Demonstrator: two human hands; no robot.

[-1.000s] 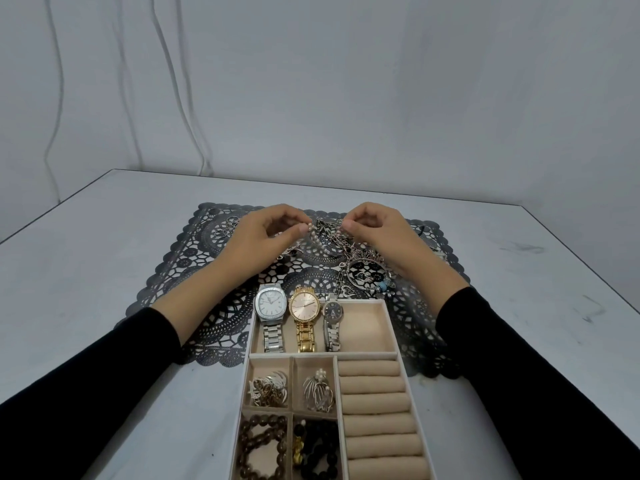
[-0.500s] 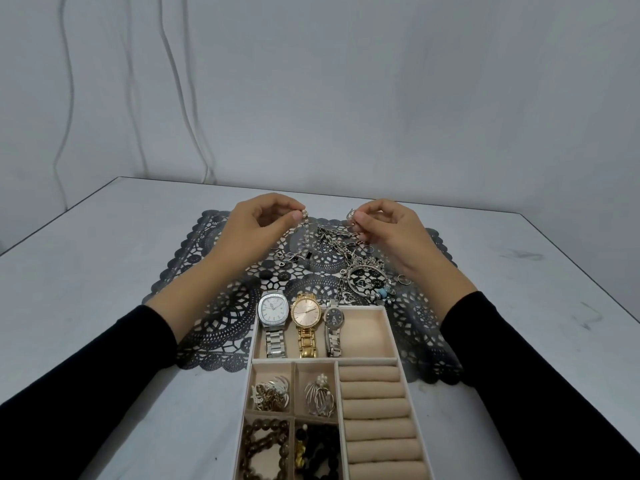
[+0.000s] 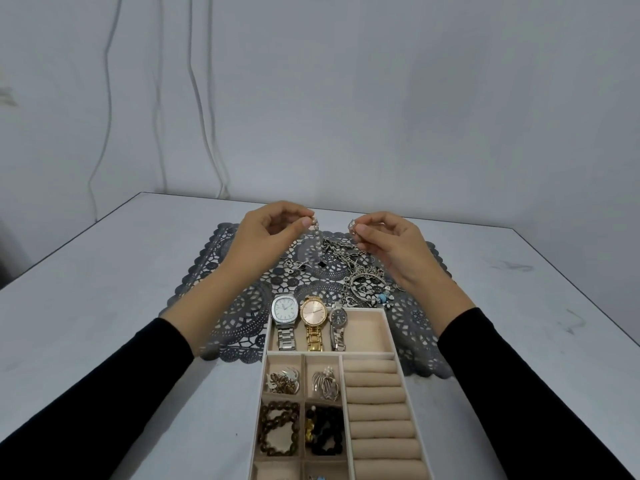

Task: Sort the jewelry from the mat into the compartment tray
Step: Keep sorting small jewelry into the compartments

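The big grey table (image 3: 104,306) holds a dark grey lacy mat (image 3: 221,271). A beige tray with little boxes (image 3: 389,327) sits with its far end on the mat's near edge. Both hands are up above the mat. The left hand (image 3: 263,237) pinches the top of a short string of white pearls (image 3: 317,237), which hangs down. The right hand (image 3: 391,244) pinches a small silver piece (image 3: 352,226). A tangled heap of silver chains (image 3: 363,275) lies on the mat below them. Three watches (image 3: 313,323) lie side by side in the tray's far box.
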